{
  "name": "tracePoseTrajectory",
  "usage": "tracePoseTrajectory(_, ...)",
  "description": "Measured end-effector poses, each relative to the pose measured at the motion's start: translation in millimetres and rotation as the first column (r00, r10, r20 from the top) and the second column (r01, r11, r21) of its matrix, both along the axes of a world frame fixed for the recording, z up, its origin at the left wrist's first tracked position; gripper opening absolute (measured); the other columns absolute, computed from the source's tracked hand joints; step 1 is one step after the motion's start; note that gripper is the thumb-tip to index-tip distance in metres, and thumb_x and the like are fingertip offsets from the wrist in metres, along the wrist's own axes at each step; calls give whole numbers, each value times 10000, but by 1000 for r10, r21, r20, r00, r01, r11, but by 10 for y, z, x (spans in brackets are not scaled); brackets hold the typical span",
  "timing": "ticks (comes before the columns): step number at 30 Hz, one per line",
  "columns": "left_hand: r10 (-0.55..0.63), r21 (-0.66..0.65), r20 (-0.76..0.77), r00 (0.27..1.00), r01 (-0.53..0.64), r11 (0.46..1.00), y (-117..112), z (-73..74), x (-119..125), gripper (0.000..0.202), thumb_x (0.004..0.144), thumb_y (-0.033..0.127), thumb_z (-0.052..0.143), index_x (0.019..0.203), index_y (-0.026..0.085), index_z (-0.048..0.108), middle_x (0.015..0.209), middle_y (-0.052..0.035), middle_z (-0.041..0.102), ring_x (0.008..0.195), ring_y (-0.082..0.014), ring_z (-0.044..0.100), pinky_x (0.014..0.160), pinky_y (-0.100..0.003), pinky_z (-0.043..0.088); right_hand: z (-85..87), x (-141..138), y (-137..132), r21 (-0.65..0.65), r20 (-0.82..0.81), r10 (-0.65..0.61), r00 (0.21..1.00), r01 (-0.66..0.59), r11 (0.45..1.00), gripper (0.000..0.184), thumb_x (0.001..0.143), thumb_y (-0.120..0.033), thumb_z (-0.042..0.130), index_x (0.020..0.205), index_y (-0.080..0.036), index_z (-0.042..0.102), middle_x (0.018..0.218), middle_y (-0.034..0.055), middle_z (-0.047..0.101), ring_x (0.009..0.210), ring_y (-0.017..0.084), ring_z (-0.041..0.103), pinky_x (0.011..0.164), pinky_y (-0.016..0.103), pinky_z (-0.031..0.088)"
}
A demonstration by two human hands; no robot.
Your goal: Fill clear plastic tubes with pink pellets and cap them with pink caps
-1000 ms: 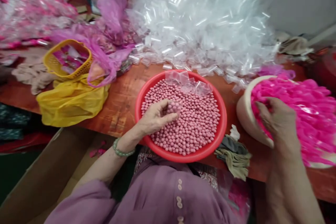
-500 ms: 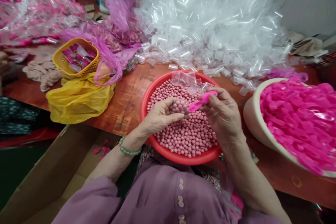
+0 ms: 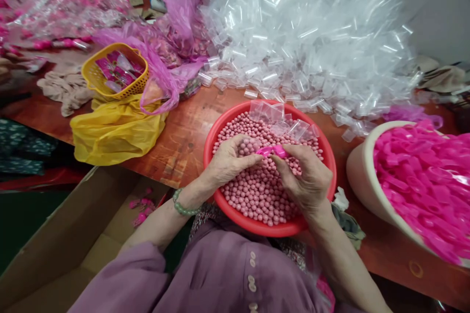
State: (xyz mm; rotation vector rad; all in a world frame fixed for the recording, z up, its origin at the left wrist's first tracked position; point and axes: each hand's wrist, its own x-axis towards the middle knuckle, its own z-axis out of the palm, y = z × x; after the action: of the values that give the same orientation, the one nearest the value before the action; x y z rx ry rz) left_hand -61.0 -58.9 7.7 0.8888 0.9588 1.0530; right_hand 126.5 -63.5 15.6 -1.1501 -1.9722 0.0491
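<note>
My left hand (image 3: 228, 160) is closed around a clear plastic tube (image 3: 248, 145) filled with pink beads. My right hand (image 3: 309, 176) pinches a bright pink plastic piece (image 3: 279, 150) between thumb and fingers. One end of that piece meets the right end of the tube; whether it sits inside, I cannot tell. Both hands are over a red basin (image 3: 266, 229) holding many loose pink beads (image 3: 253, 200). Several empty clear tubes (image 3: 267, 110) lie on the beads at the basin's far side.
A big heap of clear tubes (image 3: 312, 34) covers the table's back. To the right stands a cream tub (image 3: 360, 166) of pink plastic pieces (image 3: 422, 186). A yellow basket (image 3: 127, 90), a yellow bag (image 3: 117, 132) and wrapped pink items (image 3: 66, 0) are left. Below is a cardboard box (image 3: 47, 234).
My right hand has moved the pink piece leftward and slightly down, bringing its end against the bead-filled tube. My left hand still holds the tube. The camera view has shifted slightly.
</note>
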Motion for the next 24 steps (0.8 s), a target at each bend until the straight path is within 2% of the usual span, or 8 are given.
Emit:
tracePoseTrajectory(3,18,31,-40,999,-17,999,11,0,-26,325,713,307,843,893,153,621,817,17,655,738,-100,599,729,-242,498,-35,4,32,81,207,160,965,-180,980,314,942,-240,638,1254,-236,601,1071,112,760,967,241,738,821,389,637)
tracePoseTrajectory(5,18,36,-47,999,-16,999,17,-2,-41,305,719,298,836,883,155,622,831,14,658,763,-106,597,749,-248,493,-75,-3,57,119,278,212,937,-252,960,462,943,-223,638,1387,-213,512,1122,136,739,1025,249,720,850,395,630)
tracePoseTrajectory(7,-9,32,-19,1000,10,999,20,-5,-49,281,729,275,822,897,157,631,858,5,671,798,-117,611,774,-258,501,-109,-9,81,135,295,218,930,-267,954,557,937,-240,653,1454,-192,450,1117,149,724,1029,255,705,856,403,624)
tracePoseTrajectory(10,-107,50,130,986,101,994,26,-9,-51,286,733,208,780,991,158,666,944,-24,712,878,-138,651,841,-271,522,-126,2,125,114,247,208,947,-241,964,601,915,-299,689,1456,-181,453,1104,156,710,1010,262,686,861,411,616)
tracePoseTrajectory(13,-184,52,285,941,177,983,39,-22,-61,332,702,132,718,1031,154,681,1031,-59,738,966,-163,685,917,-291,527,-103,33,188,57,184,201,962,-215,975,535,899,-314,711,1391,-224,519,1095,121,709,979,251,674,844,401,607)
tracePoseTrajectory(18,-264,-84,452,852,335,938,57,-61,-116,413,699,80,669,1105,151,651,1060,-81,746,952,-192,732,956,-363,546,-80,51,272,-30,105,231,967,-229,973,257,941,-226,627,1196,-221,594,972,78,669,874,211,643,754,356,579)
tracePoseTrajectory(21,-251,-117,517,818,358,926,67,-83,-137,282,795,112,672,1075,139,659,1005,-73,758,912,-179,747,935,-339,563,-118,19,275,-63,126,254,959,-247,967,203,972,-231,557,1171,-193,577,948,89,625,865,217,610,747,371,564)
tracePoseTrajectory(24,-243,-133,545,802,369,920,80,-97,-135,195,877,149,655,1071,134,663,990,-68,766,899,-171,755,920,-326,572,-174,-20,260,-95,143,215,966,-203,975,187,998,-243,471,1148,-187,567,1029,128,611,956,248,594,812,425,555)
